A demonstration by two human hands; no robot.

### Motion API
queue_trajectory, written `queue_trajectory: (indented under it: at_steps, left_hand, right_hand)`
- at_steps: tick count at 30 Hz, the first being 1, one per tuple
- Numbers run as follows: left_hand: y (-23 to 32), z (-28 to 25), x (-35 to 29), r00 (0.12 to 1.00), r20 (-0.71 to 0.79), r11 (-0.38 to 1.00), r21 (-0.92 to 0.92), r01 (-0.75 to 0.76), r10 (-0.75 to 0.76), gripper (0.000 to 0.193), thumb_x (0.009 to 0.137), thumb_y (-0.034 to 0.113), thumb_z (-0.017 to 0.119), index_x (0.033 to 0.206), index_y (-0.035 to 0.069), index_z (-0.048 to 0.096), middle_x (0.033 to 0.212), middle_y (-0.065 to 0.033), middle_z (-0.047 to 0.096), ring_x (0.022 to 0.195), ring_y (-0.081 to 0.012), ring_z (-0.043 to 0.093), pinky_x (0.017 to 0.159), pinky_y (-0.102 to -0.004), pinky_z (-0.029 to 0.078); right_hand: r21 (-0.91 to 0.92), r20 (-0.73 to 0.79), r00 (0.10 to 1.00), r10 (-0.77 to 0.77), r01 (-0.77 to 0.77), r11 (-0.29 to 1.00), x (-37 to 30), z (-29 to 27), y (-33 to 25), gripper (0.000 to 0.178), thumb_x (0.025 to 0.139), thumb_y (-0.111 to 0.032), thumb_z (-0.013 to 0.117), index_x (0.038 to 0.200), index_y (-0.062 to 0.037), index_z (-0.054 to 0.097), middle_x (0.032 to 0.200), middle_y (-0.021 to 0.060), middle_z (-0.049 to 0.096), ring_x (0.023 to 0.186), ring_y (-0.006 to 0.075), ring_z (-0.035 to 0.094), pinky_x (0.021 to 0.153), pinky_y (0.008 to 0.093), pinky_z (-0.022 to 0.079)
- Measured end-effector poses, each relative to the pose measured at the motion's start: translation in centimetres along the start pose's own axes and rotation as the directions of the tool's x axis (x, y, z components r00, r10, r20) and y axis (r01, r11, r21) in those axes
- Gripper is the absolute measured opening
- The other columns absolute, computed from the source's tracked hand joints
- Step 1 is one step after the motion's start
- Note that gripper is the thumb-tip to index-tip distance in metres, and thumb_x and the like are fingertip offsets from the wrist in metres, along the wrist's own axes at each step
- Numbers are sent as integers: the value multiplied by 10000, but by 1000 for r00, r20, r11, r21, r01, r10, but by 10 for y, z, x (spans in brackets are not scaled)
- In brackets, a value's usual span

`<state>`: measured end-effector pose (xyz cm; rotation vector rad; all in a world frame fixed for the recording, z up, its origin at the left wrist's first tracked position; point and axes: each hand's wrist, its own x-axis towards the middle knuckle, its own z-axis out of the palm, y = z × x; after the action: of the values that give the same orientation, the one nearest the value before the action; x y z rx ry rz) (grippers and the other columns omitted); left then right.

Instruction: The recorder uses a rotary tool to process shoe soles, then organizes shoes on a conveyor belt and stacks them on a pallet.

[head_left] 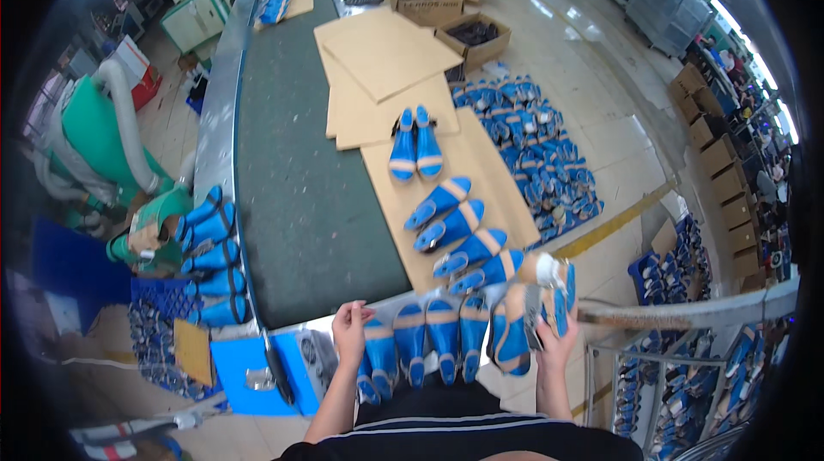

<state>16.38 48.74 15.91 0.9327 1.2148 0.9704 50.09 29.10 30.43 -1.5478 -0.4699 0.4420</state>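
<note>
Low on the right, a blue-and-tan shoe (561,305) is grasped in the right hand (556,337), beside a near row of blue shoes (442,332). Near that row's left end, the left hand (350,334) curls loosely, seemingly empty. Beyond, paired shoes (415,150) stand on cardboard (482,152).
</note>
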Motion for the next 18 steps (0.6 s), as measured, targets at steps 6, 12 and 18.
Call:
queue_trajectory:
  at_steps: [6,12,18]
  left_hand:
    - [44,-11,-72,924,377,694,649,-312,63,244,1029,253,664,1058,18,725,919,-152,753,856,-247,738,768,-346,563]
    - [50,6,-81,831,545,501,691,-521,113,279,989,276,673,1142,47,721,1076,-186,728,1019,-403,700,873,-475,561]
    - [27,29,-78,773,623,569,594,-570,124,287,964,219,705,1178,29,692,1201,-217,683,1131,-414,660,969,-470,538]
  right_hand:
    - [-233,261,950,-174,237,943,-48,17,-31,380,735,-137,854,1089,-13,790,1252,157,626,1231,329,563,1102,416,414]
    - [-116,191,973,-126,150,982,-95,7,-38,300,744,-117,841,1001,19,767,1250,146,606,1210,305,554,1065,401,415]
    - [-412,32,992,-121,124,903,-136,-57,-43,268,731,-98,862,959,10,772,1223,153,610,1196,313,556,1043,408,425]
